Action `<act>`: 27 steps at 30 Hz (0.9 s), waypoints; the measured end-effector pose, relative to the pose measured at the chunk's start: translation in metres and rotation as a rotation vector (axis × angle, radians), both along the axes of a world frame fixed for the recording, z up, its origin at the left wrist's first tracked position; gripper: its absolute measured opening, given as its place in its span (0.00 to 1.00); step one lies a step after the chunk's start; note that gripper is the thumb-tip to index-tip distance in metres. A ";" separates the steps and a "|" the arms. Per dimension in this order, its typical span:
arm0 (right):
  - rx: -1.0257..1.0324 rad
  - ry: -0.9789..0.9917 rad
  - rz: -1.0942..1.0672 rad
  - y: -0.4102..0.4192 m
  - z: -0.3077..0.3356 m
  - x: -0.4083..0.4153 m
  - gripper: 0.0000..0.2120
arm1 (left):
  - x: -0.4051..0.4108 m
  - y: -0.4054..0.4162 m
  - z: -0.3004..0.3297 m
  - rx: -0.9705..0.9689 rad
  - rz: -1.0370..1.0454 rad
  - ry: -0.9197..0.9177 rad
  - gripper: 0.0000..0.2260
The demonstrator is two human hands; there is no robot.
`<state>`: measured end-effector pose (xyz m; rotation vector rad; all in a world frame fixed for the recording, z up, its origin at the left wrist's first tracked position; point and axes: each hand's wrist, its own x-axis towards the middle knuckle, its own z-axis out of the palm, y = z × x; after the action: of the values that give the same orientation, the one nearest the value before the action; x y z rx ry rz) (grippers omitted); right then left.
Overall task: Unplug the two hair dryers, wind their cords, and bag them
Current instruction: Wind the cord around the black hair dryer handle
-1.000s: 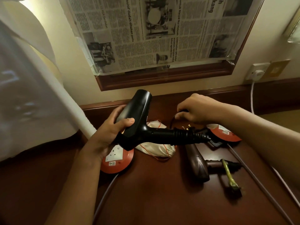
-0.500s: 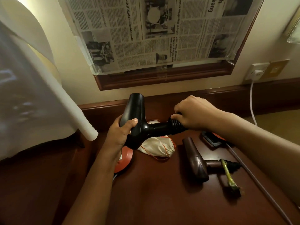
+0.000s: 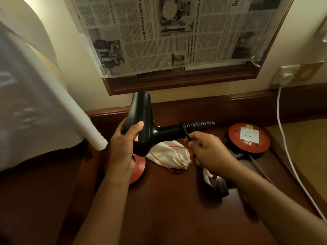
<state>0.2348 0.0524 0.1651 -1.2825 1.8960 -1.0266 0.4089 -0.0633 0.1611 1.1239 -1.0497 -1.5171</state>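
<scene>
right hand (image 3: 210, 152): fingers curled, pinching the black cord (image 3: 187, 136) right at the black dryer's handle end; looks like a wrap being pulled snug
left hand (image 3: 126, 145): gripped round the black dryer (image 3: 141, 119) body, thumb on top; holds it off the desk, nozzle toward the wall, handle pointing right so the right hand can get at the cord
coil (image 3: 197, 125): cord turns stacked tight along the handle end, sticking out to the right; winding looks nearly done, judging by how little cord is loose
bag (image 3: 169, 153): cream drawstring pouch with orange string, lying on the desk (image 3: 168, 209) just under the handle, mouth to the right; handy for the bagging step, nothing in it as far as I can tell
brown dryer (image 3: 218, 185): on the desk under the right forearm, mostly hidden; can't tell its cord state
reels (image 3: 249, 137): red extension reels, one right with its socket face up and unplugged, one left mostly hidden under the left wrist
white cable (image 3: 281, 119): runs from the wall plug down the right side, well apart from the dryers
count: 2 dryers, 1 bag seen, 2 reels, 1 wall plug
</scene>
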 end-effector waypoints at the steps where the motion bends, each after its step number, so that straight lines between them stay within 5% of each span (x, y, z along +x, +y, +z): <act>1: 0.005 -0.186 -0.004 0.003 -0.005 0.002 0.09 | 0.000 0.000 0.001 0.010 -0.003 0.020 0.13; 5: 0.146 -0.650 0.089 0.012 -0.021 0.000 0.17 | 0.002 0.001 0.002 0.033 -0.025 0.039 0.20; 11: 0.243 -0.755 0.202 0.018 -0.035 0.000 0.29 | 0.006 0.003 0.001 0.130 -0.064 0.092 0.29; 18: 0.096 -1.099 0.274 0.021 -0.050 0.000 0.17 | 0.007 0.001 0.006 0.189 -0.046 0.152 0.28; 22: 0.077 -1.031 0.275 0.025 -0.058 0.003 0.18 | 0.006 0.005 0.006 0.192 -0.065 0.140 0.27; 27: 0.094 -0.652 0.224 0.025 -0.068 0.009 0.30 | 0.009 0.007 0.011 0.228 -0.084 0.184 0.26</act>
<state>0.2434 0.0774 0.0971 -0.9252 1.2591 -1.0573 0.4176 -0.0567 0.1720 1.0802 -0.8224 -1.8052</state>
